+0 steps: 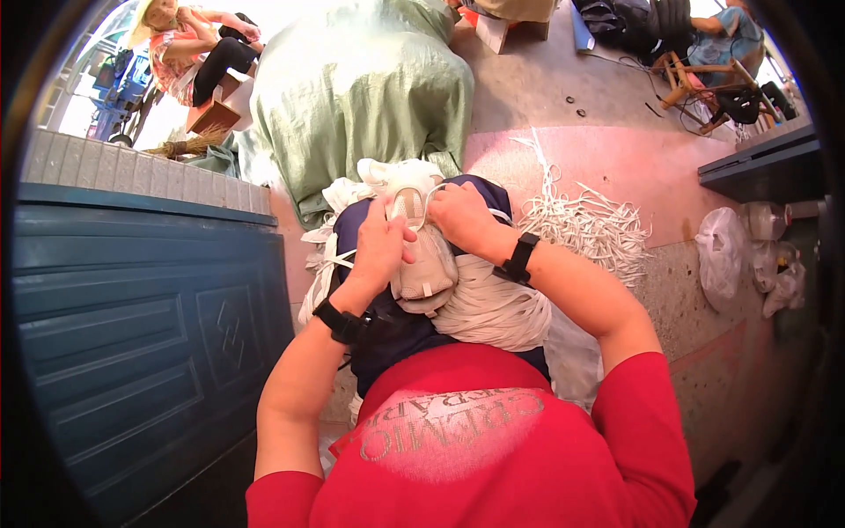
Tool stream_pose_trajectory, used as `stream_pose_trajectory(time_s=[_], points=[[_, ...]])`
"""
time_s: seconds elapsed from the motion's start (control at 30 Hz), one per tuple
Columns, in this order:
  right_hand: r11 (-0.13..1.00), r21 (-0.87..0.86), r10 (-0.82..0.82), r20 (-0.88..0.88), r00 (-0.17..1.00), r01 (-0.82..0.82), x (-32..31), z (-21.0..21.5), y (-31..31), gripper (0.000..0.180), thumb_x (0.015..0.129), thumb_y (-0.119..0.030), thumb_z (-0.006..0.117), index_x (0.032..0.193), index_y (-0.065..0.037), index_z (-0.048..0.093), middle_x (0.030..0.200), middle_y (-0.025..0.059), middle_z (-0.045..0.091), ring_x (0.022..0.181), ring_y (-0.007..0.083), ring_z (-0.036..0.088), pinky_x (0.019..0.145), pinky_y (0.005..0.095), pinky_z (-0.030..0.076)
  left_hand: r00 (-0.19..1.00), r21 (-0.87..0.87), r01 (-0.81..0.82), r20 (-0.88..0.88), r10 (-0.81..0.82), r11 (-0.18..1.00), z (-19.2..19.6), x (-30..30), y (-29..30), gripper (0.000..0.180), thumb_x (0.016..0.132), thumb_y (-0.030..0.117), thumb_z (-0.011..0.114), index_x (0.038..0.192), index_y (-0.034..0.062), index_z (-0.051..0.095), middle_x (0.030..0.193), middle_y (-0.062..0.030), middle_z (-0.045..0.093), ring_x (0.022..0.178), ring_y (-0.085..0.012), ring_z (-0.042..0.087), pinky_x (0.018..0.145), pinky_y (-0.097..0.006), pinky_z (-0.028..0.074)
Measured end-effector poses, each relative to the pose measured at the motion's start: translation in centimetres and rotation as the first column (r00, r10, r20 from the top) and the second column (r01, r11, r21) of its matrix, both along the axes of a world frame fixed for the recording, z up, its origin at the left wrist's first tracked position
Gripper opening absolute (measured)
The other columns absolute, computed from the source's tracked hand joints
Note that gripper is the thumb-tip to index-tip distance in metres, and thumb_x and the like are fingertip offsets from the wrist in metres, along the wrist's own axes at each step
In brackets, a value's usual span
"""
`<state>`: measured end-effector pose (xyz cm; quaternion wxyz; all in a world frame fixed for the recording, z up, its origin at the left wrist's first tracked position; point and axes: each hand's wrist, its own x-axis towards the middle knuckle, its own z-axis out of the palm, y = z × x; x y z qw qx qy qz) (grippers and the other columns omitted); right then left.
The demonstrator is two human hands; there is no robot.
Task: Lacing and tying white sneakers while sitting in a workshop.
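Note:
A beige sneaker [426, 268] rests on my lap, its rounded end with a small tab toward me. My right hand [464, 216] is closed at the far right of its opening, pinching a thin white shoelace [429, 201]. Along the left side of the sneaker lies my left hand [378, 253], its fingers apart and touching or close to the upper; its far fingertips are partly hidden. Just beyond is another pale shoe [380, 172]. A thick bundle of white laces [497, 306] hangs over my right thigh, and more white laces [319, 286] hang at my left.
A large green-covered bundle [361, 97] stands in front. Loose white laces [588, 231] are heaped on the floor at right. A blue panelled door [145, 326] lies along the left. Plastic bags [720, 251] are at far right. Two other people sit farther off, beside a wooden stool [682, 88].

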<state>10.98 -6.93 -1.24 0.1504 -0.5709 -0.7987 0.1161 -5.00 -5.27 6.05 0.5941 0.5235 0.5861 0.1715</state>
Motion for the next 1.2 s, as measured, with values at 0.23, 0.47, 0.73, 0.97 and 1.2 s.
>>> stream_pose_trajectory(time_s=[0.23,0.47,0.73,0.97,1.2], points=[[0.982,-0.133,0.145,0.077,0.986,-0.134,0.1,1.5,-0.8,0.03,0.073,-0.032,0.06,0.086,-0.005,0.06,0.085,0.011,0.057,0.089,0.0258,0.051,0.07,0.0406,0.042,0.818,0.445,0.497,-0.527,-0.231,0.745,-2.6,-0.9,1.1,0.02,0.08,0.018,0.057,0.094,0.0048,0.062,0.066,-0.013,0.061,0.062,-0.0227,0.061,0.056,-0.035,0.047],[0.96,-0.1,0.266,0.045,0.963,-0.261,0.8,-0.2,0.5,0.015,0.068,-0.019,0.057,0.071,-0.004,0.059,0.073,0.0112,0.059,0.077,0.028,0.054,0.066,0.0388,0.044,0.602,0.243,0.654,-0.741,-0.298,0.717,-3.2,1.2,0.7,0.023,0.074,0.027,0.063,0.073,0.0044,0.064,0.071,-0.0163,0.062,0.069,-0.0325,0.061,0.062,-0.04,0.048],[0.956,-0.09,0.277,-0.052,0.96,-0.28,1.1,0.3,0.3,0.017,0.07,-0.018,0.054,0.072,-0.004,0.063,0.076,0.0124,0.062,0.077,0.031,0.057,0.07,0.0402,0.045,0.544,0.397,0.793,-0.803,-0.243,0.463,-5.2,1.2,-0.5,0.02,0.077,0.016,0.052,0.074,-0.0029,0.058,0.072,-0.0177,0.062,0.069,-0.0334,0.062,0.058,-0.042,0.049],[0.967,0.215,0.198,-0.3,0.933,-0.136,-0.6,2.7,-5.0,0.029,0.078,-0.023,0.06,0.102,-0.007,0.056,0.098,0.0093,0.058,0.101,0.027,0.05,0.086,0.0401,0.039,0.683,0.366,0.726,-0.484,-0.547,0.582,1.0,-3.6,-2.1,0.016,0.08,0.016,0.052,0.079,0.0008,0.057,0.061,-0.0093,0.057,0.055,-0.0197,0.055,0.051,-0.031,0.043],[0.925,-0.328,-0.375,-0.867,0.328,0.191,7.8,5.9,-12.6,0.028,0.089,-0.017,0.042,0.065,-0.006,0.053,0.056,-0.0009,0.043,0.053,0.0105,0.041,0.053,0.0266,0.036,0.943,0.089,0.331,0.015,-0.334,0.939,4.9,-6.1,-1.1,0.022,0.091,0.018,0.046,0.107,0.0048,0.053,0.068,0.0045,0.048,0.058,-0.0044,0.044,0.052,-0.018,0.036]])
